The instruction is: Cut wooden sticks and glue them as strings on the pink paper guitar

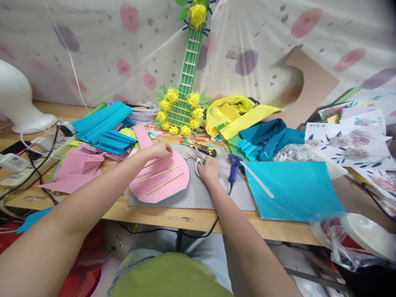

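A pink guitar-shaped cutout [167, 189] with a blue edge lies on the grey cutting mat [201, 198]. Thin wooden sticks [165, 183] run slantwise across its round body. My left hand [161, 151] is over the body's upper edge, by the topmost stick, with its fingers curled together; whatever they pinch is hidden. On the mat to the right, my right hand [209, 170] is closed around the handles of the scissors [198, 165], whose blades point away from me. A yellow and black utility knife [206, 149] lies just beyond them.
Right of the mat are a blue glue gun [234, 167] and a teal board [293, 189]. A finished green paper guitar [185, 105] with yellow flowers leans at the back. Pink crepe paper [77, 167], a power strip [40, 161] and a white foam head [18, 99] are left.
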A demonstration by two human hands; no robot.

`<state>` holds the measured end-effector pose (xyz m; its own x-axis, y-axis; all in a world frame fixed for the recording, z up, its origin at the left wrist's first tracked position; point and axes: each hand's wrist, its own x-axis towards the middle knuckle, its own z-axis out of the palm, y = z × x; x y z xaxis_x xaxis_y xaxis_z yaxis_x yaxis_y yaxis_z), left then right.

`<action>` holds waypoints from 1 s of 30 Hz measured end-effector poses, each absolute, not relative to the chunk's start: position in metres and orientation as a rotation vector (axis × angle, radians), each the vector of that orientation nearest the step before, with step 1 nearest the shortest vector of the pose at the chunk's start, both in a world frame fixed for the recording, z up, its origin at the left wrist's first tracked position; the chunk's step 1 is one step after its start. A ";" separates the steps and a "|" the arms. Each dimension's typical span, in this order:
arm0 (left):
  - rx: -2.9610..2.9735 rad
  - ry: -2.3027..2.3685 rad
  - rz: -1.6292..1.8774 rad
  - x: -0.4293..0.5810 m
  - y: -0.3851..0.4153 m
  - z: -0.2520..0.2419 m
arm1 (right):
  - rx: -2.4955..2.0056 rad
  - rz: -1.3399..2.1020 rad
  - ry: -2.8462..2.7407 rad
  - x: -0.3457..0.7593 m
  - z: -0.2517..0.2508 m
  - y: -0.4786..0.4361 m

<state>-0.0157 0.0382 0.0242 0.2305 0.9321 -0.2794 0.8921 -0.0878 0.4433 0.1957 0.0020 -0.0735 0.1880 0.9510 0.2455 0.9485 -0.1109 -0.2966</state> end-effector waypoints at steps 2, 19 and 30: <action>2.030 1.675 0.051 -0.009 0.036 0.021 | -2.084 0.001 -1.787 0.196 -0.074 0.002; 2.339 1.828 0.038 0.000 0.096 0.014 | -2.080 0.107 -1.782 0.198 -0.071 0.002; 2.453 1.538 -0.339 0.009 0.124 -0.003 | -2.075 0.130 -1.759 0.199 -0.071 0.002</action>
<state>0.0090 0.1243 -0.0027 0.4234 0.8505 -0.3120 0.9029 -0.4245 0.0678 0.1993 0.0020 -0.0709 0.1971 0.9612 0.1930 0.9225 -0.1153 -0.3683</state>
